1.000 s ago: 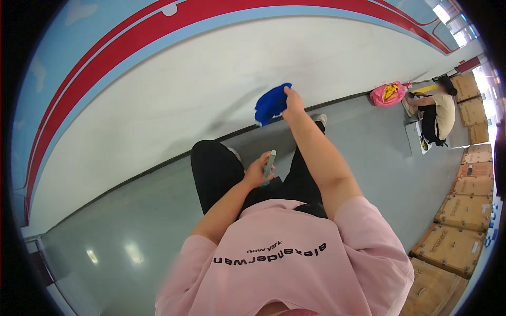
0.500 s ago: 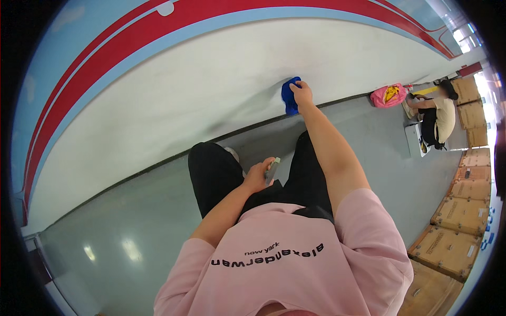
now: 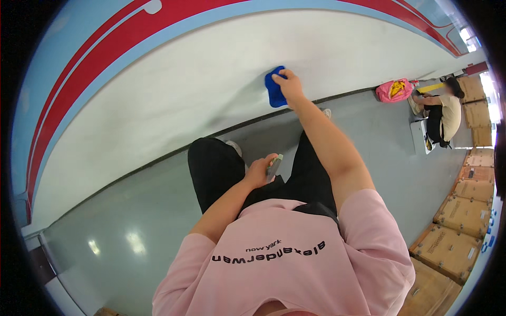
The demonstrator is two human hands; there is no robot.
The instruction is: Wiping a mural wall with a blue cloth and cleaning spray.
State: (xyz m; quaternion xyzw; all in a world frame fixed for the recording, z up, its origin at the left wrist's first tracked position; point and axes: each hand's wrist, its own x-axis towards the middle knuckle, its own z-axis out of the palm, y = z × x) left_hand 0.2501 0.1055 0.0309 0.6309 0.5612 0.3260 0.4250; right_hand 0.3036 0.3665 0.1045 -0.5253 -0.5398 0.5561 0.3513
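My right hand (image 3: 291,86) reaches out to the lower part of the white wall (image 3: 211,68). Its fingers and thumb are closed on a blue cloth (image 3: 275,95), which lies flat against the wall surface. Close to my lap, between my knees, my left hand (image 3: 258,171) is wrapped round a small flat grey tool with a pale green end (image 3: 273,168). The tool's exact kind cannot be made out, and part of it is hidden by the fingers.
A dark strip (image 3: 232,128) runs where wall meets grey floor (image 3: 132,200). To the right are a pink bag with yellow contents (image 3: 394,90) and a crouching person (image 3: 445,113) beside a white box (image 3: 420,137). Wooden crates (image 3: 450,245) line the right side.
My right hand and the blue cloth have moved left and a little up along the wall, and more of the cloth shows. My left hand keeps its hold near my lap.
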